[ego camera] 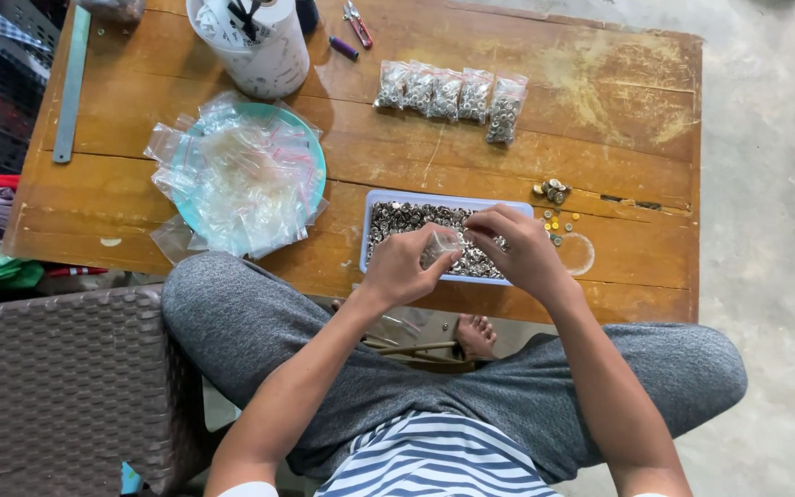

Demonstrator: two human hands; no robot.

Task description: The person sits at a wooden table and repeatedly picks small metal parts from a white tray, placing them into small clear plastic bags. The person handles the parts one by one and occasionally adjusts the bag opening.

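Observation:
My left hand (404, 265) holds a small clear plastic bag (441, 245) over a pale blue tray (372, 201) full of small silver metal pieces. My right hand (517, 248) is at the bag's mouth with fingertips pinched together; whether a piece is between them is hidden. Both hands hover just above the tray at the near edge of the wooden table (600, 101).
Several filled small bags (448, 95) lie in a row behind the tray. A teal plate (316, 156) with a heap of empty clear bags (241, 179) sits left. Loose metal pieces (554, 191), a white container (264, 41), a metal ruler (72, 87) and pliers (357, 23) are there too. A wicker chair (57, 387) stands at left.

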